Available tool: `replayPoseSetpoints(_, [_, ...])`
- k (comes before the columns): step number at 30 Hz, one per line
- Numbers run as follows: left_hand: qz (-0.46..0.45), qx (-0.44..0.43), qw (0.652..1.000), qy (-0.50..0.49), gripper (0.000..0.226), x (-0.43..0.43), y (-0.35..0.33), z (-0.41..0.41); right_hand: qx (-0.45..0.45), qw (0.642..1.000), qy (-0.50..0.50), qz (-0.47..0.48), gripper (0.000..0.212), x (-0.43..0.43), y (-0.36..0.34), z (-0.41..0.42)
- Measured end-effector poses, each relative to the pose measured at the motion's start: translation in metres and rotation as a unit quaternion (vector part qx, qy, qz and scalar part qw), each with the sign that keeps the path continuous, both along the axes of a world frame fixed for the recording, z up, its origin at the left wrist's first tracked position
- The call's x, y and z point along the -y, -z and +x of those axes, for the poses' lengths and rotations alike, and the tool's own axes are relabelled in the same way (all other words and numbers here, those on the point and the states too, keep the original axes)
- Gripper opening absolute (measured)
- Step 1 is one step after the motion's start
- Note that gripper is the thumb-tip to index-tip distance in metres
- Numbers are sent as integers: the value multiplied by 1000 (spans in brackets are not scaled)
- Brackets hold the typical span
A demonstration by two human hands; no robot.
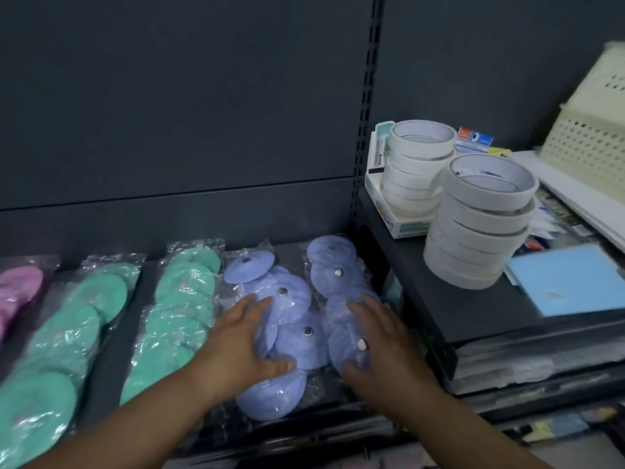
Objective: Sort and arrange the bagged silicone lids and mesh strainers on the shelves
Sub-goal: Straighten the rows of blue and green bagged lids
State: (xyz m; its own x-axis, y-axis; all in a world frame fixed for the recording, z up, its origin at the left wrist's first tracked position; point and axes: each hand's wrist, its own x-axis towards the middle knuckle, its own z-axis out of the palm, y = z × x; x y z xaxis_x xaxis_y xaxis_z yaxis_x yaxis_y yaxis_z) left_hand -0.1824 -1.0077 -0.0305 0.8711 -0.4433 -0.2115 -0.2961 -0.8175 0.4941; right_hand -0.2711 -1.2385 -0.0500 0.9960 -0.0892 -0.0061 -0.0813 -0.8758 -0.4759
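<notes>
Bagged silicone lids lie in rows on a dark shelf (pixel 152 275). Two rows of lavender-blue lids with small metal knobs sit at the right: one row (pixel 291 302) under my left hand (pixel 243 340), the other (pixel 333 265) under my right hand (pixel 378 336). Both hands lie flat on the bags, fingers straight and spread, thumbs toward each other. Left of these are two rows of mint-green bagged lids (pixel 182 299) (pixel 67 336), and a pink bag (pixel 17 286) at the far left. Two stacks of white-rimmed round strainers (pixel 480 218) (pixel 417 164) stand on a raised dark shelf at the right.
A slotted upright (pixel 367 106) divides the dark back panels. On the raised shelf (pixel 449 299) lie a light blue flat pack (pixel 571 282), a white box behind the strainers, small carded items and a cream perforated basket (pixel 588 137). More packaged goods fill the lower shelves.
</notes>
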Motion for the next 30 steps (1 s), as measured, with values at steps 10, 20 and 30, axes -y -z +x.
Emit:
replayPoseSetpoints(10, [1, 58, 998, 15, 69, 3, -18, -2, -61, 995, -42, -71, 95, 1, 4, 4])
replayPoseSetpoints(20, [-1, 200, 978, -52, 52, -18, -73, 14, 92, 995, 24, 41, 78, -25, -17, 5])
replayPoseSetpoints(30, [-184, 249, 937, 164, 58, -7, -72, -18, -134, 686, 150, 699, 61, -102, -90, 25])
